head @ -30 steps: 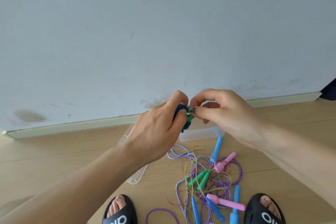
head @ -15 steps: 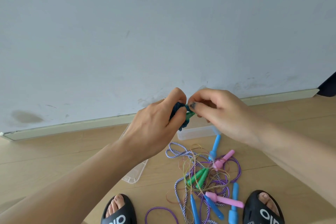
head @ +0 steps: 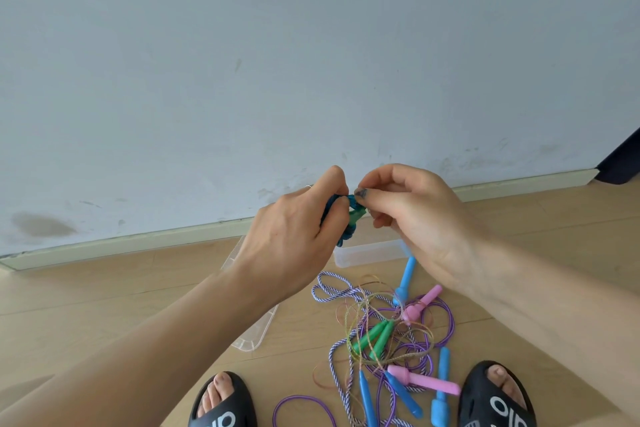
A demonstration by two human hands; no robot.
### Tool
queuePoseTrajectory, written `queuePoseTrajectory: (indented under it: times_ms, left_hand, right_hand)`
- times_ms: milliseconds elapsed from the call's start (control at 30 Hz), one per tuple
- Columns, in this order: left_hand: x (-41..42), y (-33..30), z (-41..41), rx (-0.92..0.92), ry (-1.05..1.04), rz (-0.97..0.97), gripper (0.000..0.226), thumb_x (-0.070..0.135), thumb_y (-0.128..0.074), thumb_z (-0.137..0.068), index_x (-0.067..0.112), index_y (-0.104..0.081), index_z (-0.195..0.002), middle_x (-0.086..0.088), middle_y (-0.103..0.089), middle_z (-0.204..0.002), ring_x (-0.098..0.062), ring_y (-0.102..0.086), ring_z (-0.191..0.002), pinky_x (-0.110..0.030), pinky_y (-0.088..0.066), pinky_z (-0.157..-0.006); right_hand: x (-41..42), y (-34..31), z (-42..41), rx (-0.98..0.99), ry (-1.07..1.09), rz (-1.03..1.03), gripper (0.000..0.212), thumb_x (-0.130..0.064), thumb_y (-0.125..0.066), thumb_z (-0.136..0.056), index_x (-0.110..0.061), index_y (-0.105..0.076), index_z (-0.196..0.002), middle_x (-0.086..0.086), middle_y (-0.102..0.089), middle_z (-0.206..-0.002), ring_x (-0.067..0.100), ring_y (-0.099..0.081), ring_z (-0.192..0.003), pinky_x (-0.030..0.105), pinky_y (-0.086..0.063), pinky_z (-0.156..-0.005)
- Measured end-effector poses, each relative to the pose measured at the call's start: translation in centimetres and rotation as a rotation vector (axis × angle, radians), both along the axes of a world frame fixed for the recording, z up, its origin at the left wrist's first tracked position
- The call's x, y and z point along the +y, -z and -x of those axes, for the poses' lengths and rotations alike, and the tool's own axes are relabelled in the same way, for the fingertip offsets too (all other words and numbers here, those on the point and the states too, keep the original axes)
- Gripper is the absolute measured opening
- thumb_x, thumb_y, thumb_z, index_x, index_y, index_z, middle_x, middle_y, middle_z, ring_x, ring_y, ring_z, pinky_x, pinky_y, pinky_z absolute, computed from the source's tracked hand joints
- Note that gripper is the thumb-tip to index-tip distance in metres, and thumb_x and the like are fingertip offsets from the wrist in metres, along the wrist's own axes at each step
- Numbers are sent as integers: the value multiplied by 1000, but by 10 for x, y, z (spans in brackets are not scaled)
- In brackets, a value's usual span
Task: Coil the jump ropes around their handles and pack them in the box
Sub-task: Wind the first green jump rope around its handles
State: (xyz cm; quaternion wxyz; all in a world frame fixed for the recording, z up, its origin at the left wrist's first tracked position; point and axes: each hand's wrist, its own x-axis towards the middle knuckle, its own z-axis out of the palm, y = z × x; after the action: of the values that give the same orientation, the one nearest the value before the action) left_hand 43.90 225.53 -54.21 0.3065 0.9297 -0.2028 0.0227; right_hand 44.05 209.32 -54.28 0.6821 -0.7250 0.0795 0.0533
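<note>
Meanwhile little has changed since a second ago: the left hand point(head: 294, 236) still clamps the dark-blue cord bundle on green plastic handles point(head: 348, 218), right hand point(head: 415, 215) fingers pinching its end, above the clear plastic box point(head: 370, 253); tucking seems unfinished.

One rope with green handles point(head: 356, 215) and dark blue cord is bunched up tight between both hands. Below the hands, the rest are a tangled heap on the floor point(head: 391, 340): green, pink and blue handles, purple, striped and thin gold cords. The clear plastic box point(head: 370, 253) sits just under the hands, open.
</note>
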Motion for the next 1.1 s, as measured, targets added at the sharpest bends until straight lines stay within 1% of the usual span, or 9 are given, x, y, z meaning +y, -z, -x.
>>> queuePoseTrajectory:
  times_ms: [200, 367, 500, 600, 700, 800, 933, 1000, 1100]
  left_hand:
    - [3, 0, -2, -42, 12, -16, 9, 26, -36, -100, 28, -41, -93, 30, -61, -78, -12, -59, -61, -38, -51, -61]
    - [5, 4, -1, -115, 34, -44, 9, 28, -32, -99, 28, -39, -93, 13, -61, -71, -17, -55, -57, -40, -50, -56]
    - [5, 7, -3, -240, 38, -151, 22, 38, -19, -94, 25, -37, -93, 5, -57, -70, -25, -46, -53, -42, -47, -48]
    - [5, 7, -2, -315, 54, -211, 25, 36, -20, -96, 20, -38, -92, 3, -52, -70, -28, -41, -48, -42, -44, -42]
    - [5, 7, -1, -296, 71, -205, 27, 37, -19, -96, 18, -38, -91, 2, -51, -71, -30, -41, -49, -44, -44, -42]
    - [2, 6, 2, -200, 82, -135, 25, 39, -19, -95, 21, -35, -92, 3, -53, -72, -30, -48, -55, -46, -47, -49]
    - [1, 2, 0, 62, -10, 90, 13, 27, -30, -100, 22, -38, -91, 6, -61, -71, -26, -59, -62, -47, -51, -63]
    - [2, 1, -3, 111, -34, 141, 13, 25, -32, -101, 22, -39, -90, 4, -63, -71, -26, -60, -60, -49, -51, -64]
    - [1, 0, -3, 135, -27, 169, 14, 24, -31, -102, 23, -40, -90, -2, -62, -71, -27, -61, -56, -49, -52, -63]
  right_hand:
    - [-1, -1, -3, 170, 19, -274, 8, -1, -65, -88, -8, -66, -85, 1, -52, -66, 10, -44, -54, 25, -38, -57]
    - [0, -1, -2, 171, 20, -291, 6, -3, -68, -86, -8, -65, -84, 0, -53, -64, 8, -37, -47, 24, -34, -53]
    - [-1, -2, -2, 151, 7, -278, 2, -6, -67, -89, -7, -65, -89, -4, -59, -61, 9, -33, -47, 23, -35, -51]
    - [-3, -2, -1, 125, -8, -241, 4, -6, -67, -88, -6, -66, -93, -7, -60, -58, 10, -32, -49, 24, -35, -54]
    - [-3, -2, 0, 112, -8, -222, 5, -5, -66, -88, -7, -68, -92, -6, -61, -60, 11, -34, -50, 26, -36, -57]
    - [-5, -6, 0, 44, -30, -81, 6, -6, -64, -89, -10, -68, -91, -7, -60, -57, 13, -42, -53, 26, -40, -60]
    - [-7, -15, 7, -151, -151, 184, 6, -11, -64, -90, -17, -65, -87, -9, -62, -64, 12, -50, -59, 17, -44, -59]
    - [-7, -15, 12, -240, -213, 278, 7, -15, -67, -88, -21, -63, -86, -5, -65, -73, 13, -51, -59, 21, -43, -59]
    - [-8, -6, 12, -383, -190, 491, 15, -15, -72, -84, -26, -62, -88, 1, -64, -66, 17, -53, -56, 21, -42, -55]
